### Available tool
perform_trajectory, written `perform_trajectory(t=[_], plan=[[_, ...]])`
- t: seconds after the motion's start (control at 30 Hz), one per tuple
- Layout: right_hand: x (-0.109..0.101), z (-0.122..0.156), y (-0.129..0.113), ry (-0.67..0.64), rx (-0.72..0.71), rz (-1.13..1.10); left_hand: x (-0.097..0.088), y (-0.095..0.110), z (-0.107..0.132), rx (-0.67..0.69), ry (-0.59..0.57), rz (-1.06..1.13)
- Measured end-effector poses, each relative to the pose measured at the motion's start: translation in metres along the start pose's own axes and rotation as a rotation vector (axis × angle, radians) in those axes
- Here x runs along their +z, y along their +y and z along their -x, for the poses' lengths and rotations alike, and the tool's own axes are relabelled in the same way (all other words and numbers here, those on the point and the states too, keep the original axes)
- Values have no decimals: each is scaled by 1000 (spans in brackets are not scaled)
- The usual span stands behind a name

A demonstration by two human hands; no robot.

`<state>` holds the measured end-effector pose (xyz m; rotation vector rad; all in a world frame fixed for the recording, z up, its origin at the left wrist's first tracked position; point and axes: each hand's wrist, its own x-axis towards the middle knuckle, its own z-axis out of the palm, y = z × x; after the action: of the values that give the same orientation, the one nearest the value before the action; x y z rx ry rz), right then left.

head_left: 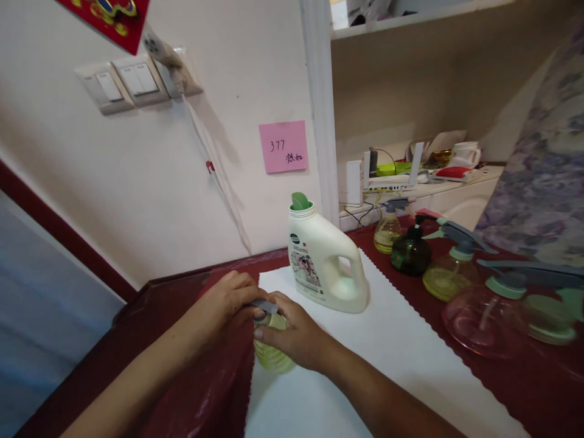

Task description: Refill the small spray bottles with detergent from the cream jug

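A small clear spray bottle [275, 360] with ribbed sides and yellowish liquid stands near the left edge of a white sheet [337, 371]. My right hand [298, 334] is wrapped round its upper part, the thumb across the front. At the bottle's top, the fingers of my left hand [235, 297] are closed on its grey spray head [264, 305]. My hands hide most of the head and the neck. Just behind them is a large cream detergent jug [326, 261], upright, its mouth uncapped and a green spout [300, 201] showing inside.
Along the right of the dark red table [173, 347] stand a pink spray bottle [479, 319], a yellow spray bottle [449, 277], a dark pump bottle [410, 250] and a smaller spray bottle [387, 234]. A white router [387, 181] sits on the shelf; a power cord [219, 182] hangs down the wall.
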<state>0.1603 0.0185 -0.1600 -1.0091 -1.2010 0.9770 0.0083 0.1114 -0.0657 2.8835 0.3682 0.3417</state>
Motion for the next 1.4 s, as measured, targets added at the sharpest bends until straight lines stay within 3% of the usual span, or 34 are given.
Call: perform_trajectory(t=[0.07,0.27,0.47,0.7,0.93,1.13,1.3,1.4], plan=[[-1,0,0,-7,-13,-6,0,0,-1,-3,-3,1],[12,-4,12,167,85,-12,1,0,-3,-17,-1,-5],[-2,0,-6,-24,0,-30,1,-5,-2,-14,4,-2],[12,-5,11,171,67,-35,0,-2,-4,-39,-22,-23],[-3,-2,-7,-21,-23,-36,1,-7,-4,5,-10,1],[9,-6,4,148,61,-9,1,-3,-5,-30,-19,-2],[-1,-3,-2,2,-11,-3,1,-3,-3,-31,-15,6],[-1,-3,-1,47,-2,15,0,-1,-4,-39,-30,-4]])
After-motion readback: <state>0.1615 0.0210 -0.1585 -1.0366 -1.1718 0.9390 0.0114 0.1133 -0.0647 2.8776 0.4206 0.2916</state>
